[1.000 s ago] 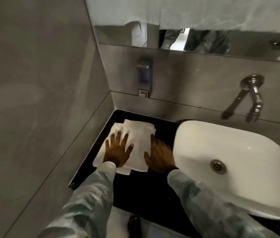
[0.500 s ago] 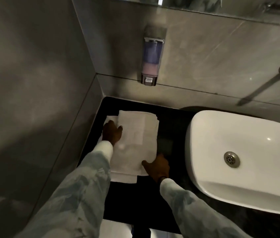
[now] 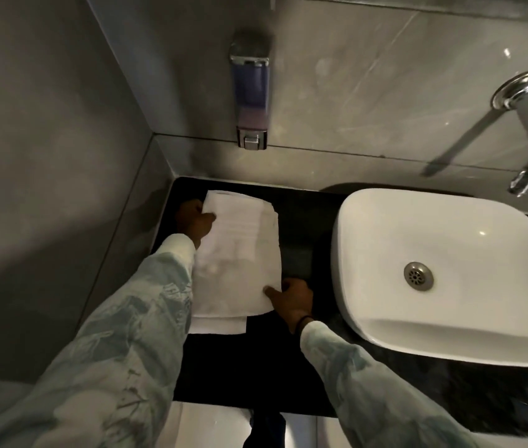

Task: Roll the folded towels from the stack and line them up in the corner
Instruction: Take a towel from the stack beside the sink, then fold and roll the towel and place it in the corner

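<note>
Unmoved hands | left hand (image 3: pixel 193 221) pinches top towel (image 3: pixel 240 250) far corner | right hand (image 3: pixel 293 300) pinches near corner

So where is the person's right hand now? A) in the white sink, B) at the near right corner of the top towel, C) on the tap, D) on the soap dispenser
B: the right hand pinches the top towel's near right corner, beside the sink.

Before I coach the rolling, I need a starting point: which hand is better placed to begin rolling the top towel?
Probably the right hand: it grips the top towel at its near corner. The left hand holds the far edge.
</note>
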